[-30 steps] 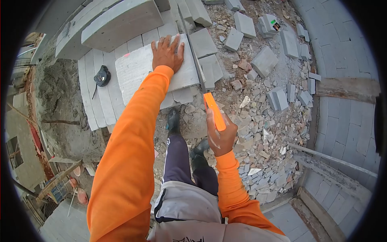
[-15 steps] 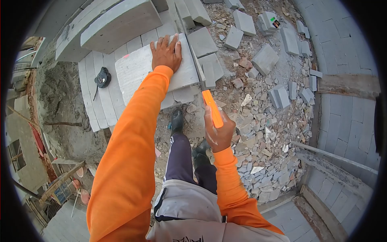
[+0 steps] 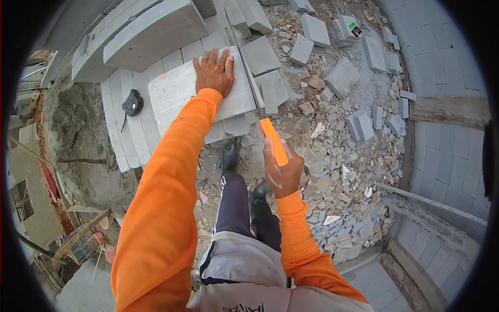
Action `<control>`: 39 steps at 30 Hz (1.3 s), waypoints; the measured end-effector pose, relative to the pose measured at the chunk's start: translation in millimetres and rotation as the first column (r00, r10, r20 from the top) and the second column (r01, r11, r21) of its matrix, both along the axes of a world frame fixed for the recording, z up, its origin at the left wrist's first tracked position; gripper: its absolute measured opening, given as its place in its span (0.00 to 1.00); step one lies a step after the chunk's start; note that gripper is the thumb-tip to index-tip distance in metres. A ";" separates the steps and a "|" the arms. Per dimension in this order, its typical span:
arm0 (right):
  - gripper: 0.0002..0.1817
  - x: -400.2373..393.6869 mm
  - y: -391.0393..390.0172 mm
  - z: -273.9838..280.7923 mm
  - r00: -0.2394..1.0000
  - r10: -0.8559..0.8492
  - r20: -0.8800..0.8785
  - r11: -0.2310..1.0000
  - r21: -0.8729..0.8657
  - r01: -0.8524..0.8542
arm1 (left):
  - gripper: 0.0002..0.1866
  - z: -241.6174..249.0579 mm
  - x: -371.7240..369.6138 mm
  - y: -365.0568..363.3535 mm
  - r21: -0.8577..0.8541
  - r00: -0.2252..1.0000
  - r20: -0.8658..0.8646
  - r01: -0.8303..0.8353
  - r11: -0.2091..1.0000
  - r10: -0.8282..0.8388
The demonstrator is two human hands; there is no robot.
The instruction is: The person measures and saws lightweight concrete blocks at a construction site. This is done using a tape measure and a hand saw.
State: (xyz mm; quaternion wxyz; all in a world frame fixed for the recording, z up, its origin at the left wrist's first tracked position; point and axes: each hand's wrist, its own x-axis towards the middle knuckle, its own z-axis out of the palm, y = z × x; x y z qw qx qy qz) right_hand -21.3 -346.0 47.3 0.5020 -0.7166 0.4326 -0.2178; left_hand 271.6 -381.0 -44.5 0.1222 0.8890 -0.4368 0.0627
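Observation:
My left hand (image 3: 215, 73) lies flat, fingers a little apart, on top of a pale lightweight concrete block (image 3: 176, 88). That block rests on a row of similar blocks (image 3: 136, 83). My right hand (image 3: 283, 169) is wrapped round the orange handle of a hand saw (image 3: 274, 141). The long saw blade runs up and away along the block's right edge; whether its teeth are in the concrete cannot be made out. A black tape measure (image 3: 133, 103) sits on the blocks to the left of the pale block.
Larger blocks (image 3: 156, 36) stand on edge behind the work. Broken rubble (image 3: 343, 192) and loose cut blocks (image 3: 343, 76) cover the ground to the right, up to a block wall (image 3: 442, 57). A sand heap (image 3: 78, 125) lies at left. My boots (image 3: 230, 156) are below.
My right hand and the saw have shifted very slightly down, toward me. My left hand keeps its place on the block.

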 end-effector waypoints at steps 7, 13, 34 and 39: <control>0.16 -120.7 90.0 29.8 0.985 -0.052 -0.166 0.985 -0.171 0.023 | 0.27 -1.1 1.5 -3.6 -0.016 1.000 -0.012 -0.010 1.000 0.010; 0.13 17.5 -5.7 6.2 0.999 -0.051 0.014 0.998 -0.034 0.052 | 0.27 -1.0 2.6 -2.8 -0.022 1.000 -0.010 -0.001 1.000 0.001; 0.17 -90.3 70.2 25.5 0.986 -0.090 -0.138 0.992 -0.106 0.076 | 0.27 -5.0 -4.0 2.2 0.021 1.000 -0.015 -0.008 1.000 0.008; 0.16 -77.4 61.4 18.3 0.990 -0.091 -0.104 0.992 -0.100 0.080 | 0.28 -0.6 -0.5 -1.8 0.029 1.000 -0.028 -0.011 1.000 0.011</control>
